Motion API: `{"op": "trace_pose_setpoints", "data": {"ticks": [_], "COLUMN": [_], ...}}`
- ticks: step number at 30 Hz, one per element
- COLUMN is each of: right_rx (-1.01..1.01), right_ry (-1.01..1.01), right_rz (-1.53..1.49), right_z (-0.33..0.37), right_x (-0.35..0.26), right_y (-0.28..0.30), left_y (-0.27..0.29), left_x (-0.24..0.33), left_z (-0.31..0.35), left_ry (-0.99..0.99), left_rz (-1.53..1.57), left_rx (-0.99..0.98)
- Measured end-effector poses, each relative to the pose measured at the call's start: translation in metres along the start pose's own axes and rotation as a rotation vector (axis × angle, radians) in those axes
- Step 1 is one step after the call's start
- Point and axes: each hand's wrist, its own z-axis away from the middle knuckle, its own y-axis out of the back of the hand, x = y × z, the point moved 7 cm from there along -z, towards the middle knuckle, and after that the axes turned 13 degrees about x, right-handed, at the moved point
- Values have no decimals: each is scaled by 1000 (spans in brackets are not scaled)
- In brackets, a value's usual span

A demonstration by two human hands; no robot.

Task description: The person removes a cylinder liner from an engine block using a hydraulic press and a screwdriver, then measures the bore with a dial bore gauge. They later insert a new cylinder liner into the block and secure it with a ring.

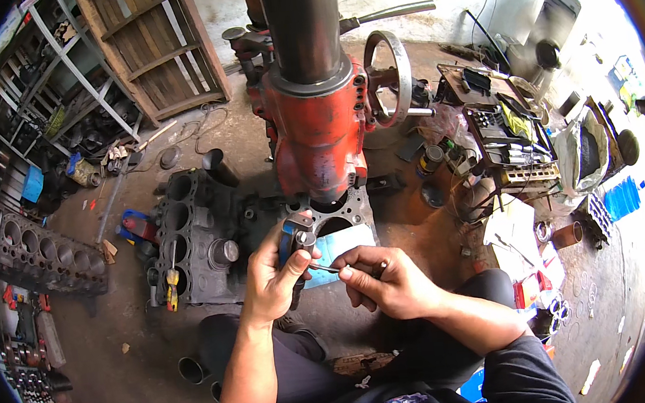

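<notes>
My left hand (274, 282) is closed around a metal tool with a blue section and a round silver end (306, 239); its exact kind is not clear. Fingers of my right hand (381, 279) pinch a thin metal rod (324, 268), whose far tip reaches the left hand's tool. Whether the two are touching or joined I cannot make out. Below both hands lies a light-blue sheet (346, 247) on a grey engine block (364, 207). Over that block stands a red machine head (316, 129) with a dark vertical column and a handwheel (397, 77).
Left of my hands is another engine block (186, 221) with a yellow-handled screwdriver (172, 287) on it. A longer block (45, 253) lies at far left. To the right are a tool-laden stand (513, 142) and white papers (511, 235). Loose cylinder sleeves (193, 370) lie beside my leg.
</notes>
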Motion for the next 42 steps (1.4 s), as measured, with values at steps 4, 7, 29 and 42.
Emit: {"op": "trace_pose_setpoints", "data": {"ticks": [4, 7, 29, 42], "right_rx": [37, 80, 439, 249], "right_ry": [276, 572, 488, 561], "right_rz": [197, 347, 243, 169], "right_z": [1, 3, -24, -21], "right_x": [-4, -10, 26, -1], "right_y": [2, 5, 5, 14], "left_y": [-5, -8, -36, -33], "left_x": [-7, -10, -51, -42], "left_z": [2, 2, 22, 17], "left_ry": [17, 16, -52, 114], "left_rz": [13, 28, 260, 557], "left_rx": [14, 17, 568, 442]}}
